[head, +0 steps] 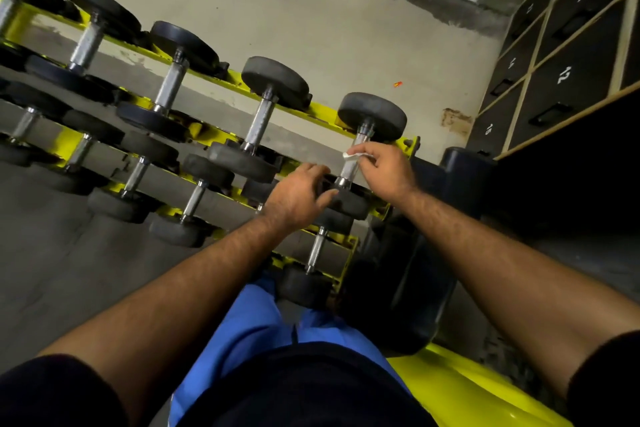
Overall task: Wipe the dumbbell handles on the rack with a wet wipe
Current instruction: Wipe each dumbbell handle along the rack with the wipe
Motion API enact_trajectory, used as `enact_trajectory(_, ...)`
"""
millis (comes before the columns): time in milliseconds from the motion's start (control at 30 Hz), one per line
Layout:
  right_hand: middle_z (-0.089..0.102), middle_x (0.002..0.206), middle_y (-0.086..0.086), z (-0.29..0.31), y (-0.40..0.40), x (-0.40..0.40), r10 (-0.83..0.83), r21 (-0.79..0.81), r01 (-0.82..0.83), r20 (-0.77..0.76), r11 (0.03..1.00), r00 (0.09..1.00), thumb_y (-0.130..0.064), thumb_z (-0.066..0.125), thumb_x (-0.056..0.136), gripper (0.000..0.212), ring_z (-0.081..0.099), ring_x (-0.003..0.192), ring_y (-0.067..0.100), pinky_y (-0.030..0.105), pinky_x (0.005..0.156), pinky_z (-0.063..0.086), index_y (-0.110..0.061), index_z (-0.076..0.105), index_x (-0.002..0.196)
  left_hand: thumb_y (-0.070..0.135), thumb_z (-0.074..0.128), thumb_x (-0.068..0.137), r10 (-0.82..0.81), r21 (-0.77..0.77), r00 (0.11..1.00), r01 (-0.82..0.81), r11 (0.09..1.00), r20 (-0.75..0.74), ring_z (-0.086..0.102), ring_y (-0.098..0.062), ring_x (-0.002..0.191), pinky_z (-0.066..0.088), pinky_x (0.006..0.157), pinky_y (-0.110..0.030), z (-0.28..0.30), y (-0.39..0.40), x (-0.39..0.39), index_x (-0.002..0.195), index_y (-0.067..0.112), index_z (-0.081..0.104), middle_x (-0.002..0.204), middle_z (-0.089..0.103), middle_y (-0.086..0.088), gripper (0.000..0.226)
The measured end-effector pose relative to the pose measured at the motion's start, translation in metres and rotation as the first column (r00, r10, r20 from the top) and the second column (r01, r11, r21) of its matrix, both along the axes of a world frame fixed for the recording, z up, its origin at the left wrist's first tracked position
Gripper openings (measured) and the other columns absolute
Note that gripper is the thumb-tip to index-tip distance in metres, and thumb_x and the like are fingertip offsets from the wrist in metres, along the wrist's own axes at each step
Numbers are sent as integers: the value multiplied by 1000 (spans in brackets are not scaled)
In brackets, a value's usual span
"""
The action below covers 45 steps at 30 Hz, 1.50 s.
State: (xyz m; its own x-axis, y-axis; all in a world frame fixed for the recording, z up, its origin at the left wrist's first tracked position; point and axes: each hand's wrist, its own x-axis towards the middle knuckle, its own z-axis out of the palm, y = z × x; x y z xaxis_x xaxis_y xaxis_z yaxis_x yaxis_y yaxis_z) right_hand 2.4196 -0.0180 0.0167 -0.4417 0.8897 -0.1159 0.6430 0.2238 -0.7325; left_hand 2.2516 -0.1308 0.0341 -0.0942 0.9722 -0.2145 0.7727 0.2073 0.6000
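right hand [384, 166] pinching wet wipe [356, 155] against chrome handle [354, 163] of rightmost dumbbell [360, 149], centre-right of frame. left hand [299, 196] fingers spread, bracing near head. wipe looking limp, light; dumbbell heavy, likely rolling. heads and yellow rack [322, 111] rail boxing handle, stroke room tight.

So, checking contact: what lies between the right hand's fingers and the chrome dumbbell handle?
Head view: a white wet wipe, pinched by the right hand against the handle.
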Motion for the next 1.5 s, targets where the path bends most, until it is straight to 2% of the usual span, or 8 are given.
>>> enact_trajectory(467,63,134,6,-62,40,22,317,434,-313,64,845,946,-2,54,92,40,56,127,20,40,106,47,-11,65,130,53,66,85,85,93,996,-83,992,-10,56,-19,114,49,90,-31,-39,-7,40,125,16,63,125,56,-3,54)
enact_trajectory(667,64,132,8,-63,62,30,381,539,-316,-10,781,924,4,52,92,39,59,124,27,43,102,48,-8,67,126,66,52,85,82,78,997,-83,994,10,54,-7,113,45,85,-22,-39,-7,31,123,22,64,128,55,5,60)
enact_trajectory(867,48,149,9,-89,70,33,565,611,-546,188,573,803,6,40,96,50,37,144,23,37,110,42,-8,51,143,66,53,85,85,56,996,-85,995,8,54,-6,114,51,87,-30,-38,-5,23,123,25,62,130,54,10,57)
enact_trajectory(1033,52,146,10,-90,57,25,492,589,-478,151,652,857,5,46,93,49,39,143,25,35,115,33,-6,54,140,65,54,86,91,79,996,-90,993,-8,54,-6,111,53,84,-31,-40,-5,28,121,24,63,128,56,8,55)
enact_trajectory(1167,51,147,9,-89,61,32,620,602,-624,255,498,742,4,40,94,51,38,144,25,45,119,30,-7,52,142,65,53,86,89,89,996,-89,992,-2,53,-5,111,53,84,-30,-40,-5,28,121,23,63,127,56,7,55)
enact_trajectory(1300,51,148,9,-88,65,27,502,573,-508,185,643,845,5,43,93,52,37,144,24,43,113,37,-7,52,143,66,53,85,94,71,995,-96,993,28,51,-1,112,52,86,-29,-40,-5,24,122,25,63,130,54,10,56)
enact_trajectory(1433,53,145,10,-91,60,28,694,579,-664,220,473,685,4,42,95,48,43,141,26,46,117,33,-7,54,141,65,54,85,96,70,994,-100,993,46,53,-2,113,54,87,-31,-42,-6,22,123,26,62,130,53,12,55)
enact_trajectory(1500,51,148,8,-90,82,31,636,607,-602,196,519,746,4,40,97,49,46,139,23,46,110,42,-10,52,142,64,55,86,100,71,993,-104,992,58,53,-2,113,54,87,-31,-43,-6,23,123,27,61,130,52,13,53)
